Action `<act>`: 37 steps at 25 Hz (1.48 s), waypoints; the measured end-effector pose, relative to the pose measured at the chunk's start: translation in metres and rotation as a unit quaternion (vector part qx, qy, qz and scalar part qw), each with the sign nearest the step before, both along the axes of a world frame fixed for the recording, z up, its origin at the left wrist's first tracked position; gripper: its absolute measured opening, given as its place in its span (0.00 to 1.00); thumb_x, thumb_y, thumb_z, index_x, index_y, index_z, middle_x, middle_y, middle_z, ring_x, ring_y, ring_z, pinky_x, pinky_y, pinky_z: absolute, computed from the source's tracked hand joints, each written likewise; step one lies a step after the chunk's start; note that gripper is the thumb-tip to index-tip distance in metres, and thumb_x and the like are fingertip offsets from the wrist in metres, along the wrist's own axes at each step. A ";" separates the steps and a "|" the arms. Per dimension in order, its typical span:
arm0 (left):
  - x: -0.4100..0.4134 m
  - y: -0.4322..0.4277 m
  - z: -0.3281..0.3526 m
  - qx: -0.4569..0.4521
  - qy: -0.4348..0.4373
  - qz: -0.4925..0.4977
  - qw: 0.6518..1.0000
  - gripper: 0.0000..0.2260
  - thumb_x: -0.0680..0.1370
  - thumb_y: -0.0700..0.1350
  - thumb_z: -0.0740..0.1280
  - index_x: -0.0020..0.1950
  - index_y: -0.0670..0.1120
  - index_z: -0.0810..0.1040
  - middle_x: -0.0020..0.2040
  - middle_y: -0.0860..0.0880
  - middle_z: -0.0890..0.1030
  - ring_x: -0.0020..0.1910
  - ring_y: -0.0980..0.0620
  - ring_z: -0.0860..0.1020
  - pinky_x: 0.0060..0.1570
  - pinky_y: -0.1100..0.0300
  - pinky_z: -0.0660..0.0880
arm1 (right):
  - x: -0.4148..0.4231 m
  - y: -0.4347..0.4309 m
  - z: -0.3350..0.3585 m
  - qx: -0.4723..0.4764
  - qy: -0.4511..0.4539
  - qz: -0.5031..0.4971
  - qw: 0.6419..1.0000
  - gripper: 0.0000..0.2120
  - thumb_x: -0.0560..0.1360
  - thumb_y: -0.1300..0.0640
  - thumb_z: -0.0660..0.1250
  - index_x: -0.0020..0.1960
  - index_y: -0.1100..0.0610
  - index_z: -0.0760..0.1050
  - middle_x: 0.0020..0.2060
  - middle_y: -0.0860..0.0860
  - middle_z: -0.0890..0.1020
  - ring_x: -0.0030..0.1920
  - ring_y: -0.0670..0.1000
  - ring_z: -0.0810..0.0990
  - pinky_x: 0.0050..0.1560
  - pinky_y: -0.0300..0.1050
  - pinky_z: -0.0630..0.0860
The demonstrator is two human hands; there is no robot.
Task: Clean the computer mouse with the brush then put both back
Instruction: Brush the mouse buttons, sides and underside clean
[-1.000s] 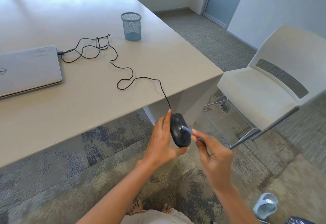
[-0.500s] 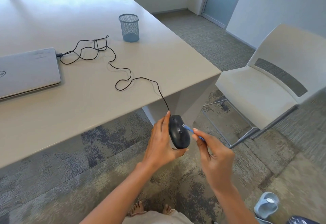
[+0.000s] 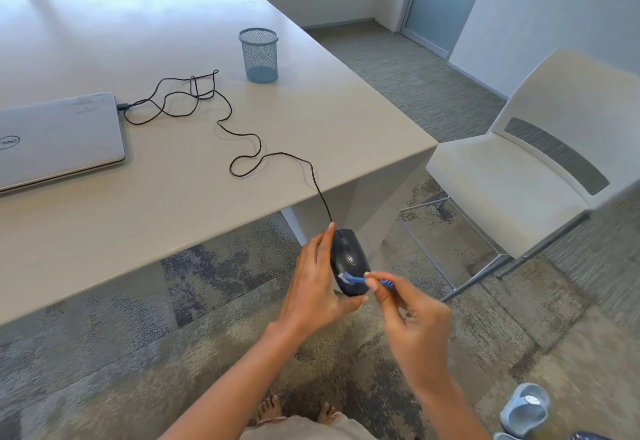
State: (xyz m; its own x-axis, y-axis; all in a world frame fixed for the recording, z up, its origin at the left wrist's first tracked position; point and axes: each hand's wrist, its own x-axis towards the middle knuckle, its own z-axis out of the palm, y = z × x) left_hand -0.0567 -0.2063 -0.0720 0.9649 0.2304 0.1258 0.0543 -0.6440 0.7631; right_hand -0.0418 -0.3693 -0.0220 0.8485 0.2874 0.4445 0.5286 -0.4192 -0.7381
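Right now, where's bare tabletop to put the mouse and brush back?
Bare: the table corner between cable loops, mesh cup and right edge; also the near strip in front of the laptop. Crowded: the cable tangle between laptop and mesh cup. Left hand holds the mouse, right hand the brush.

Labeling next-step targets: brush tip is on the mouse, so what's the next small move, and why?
Likely a short stroke of the brush up the mouse toward its wheel. The right hand pinches the brush with bristles on the mouse's rear end, the left hand holds the mouse clear of the table, top exposed, so the front shell is free to sweep.
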 end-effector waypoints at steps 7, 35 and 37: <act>-0.004 0.000 -0.003 0.013 -0.023 -0.005 1.000 0.55 0.64 0.59 0.79 0.81 0.49 0.48 0.73 0.48 0.62 0.71 0.51 0.63 0.69 0.50 0.69 | 0.036 -0.010 0.016 0.078 0.079 -0.070 0.991 0.06 0.74 0.54 0.70 0.50 0.50 0.83 0.36 0.44 0.86 0.38 0.43 0.86 0.40 0.46 0.84; -0.003 0.008 0.005 0.055 -0.074 -0.040 0.995 0.55 0.65 0.58 0.79 0.80 0.50 0.47 0.75 0.55 0.58 0.72 0.63 0.55 0.71 0.69 0.55 | 0.065 0.038 0.029 0.065 -0.030 -0.027 0.997 0.05 0.76 0.56 0.70 0.52 0.51 0.81 0.36 0.45 0.84 0.34 0.52 0.86 0.33 0.55 0.82; -0.002 0.007 0.004 0.051 -0.074 -0.040 0.995 0.55 0.65 0.58 0.79 0.80 0.51 0.47 0.75 0.56 0.58 0.72 0.63 0.55 0.71 0.67 0.56 | 0.065 0.037 0.028 0.054 -0.038 -0.029 0.997 0.06 0.76 0.56 0.70 0.51 0.55 0.83 0.36 0.45 0.84 0.34 0.50 0.86 0.32 0.52 0.82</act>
State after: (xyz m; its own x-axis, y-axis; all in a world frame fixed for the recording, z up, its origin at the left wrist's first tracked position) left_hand -0.0590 -0.1993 -0.0677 0.9490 0.1326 0.2859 -0.1078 -0.7159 0.6898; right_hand 0.0228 -0.3326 0.0063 0.8253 0.1856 0.5333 0.5615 -0.3706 -0.7398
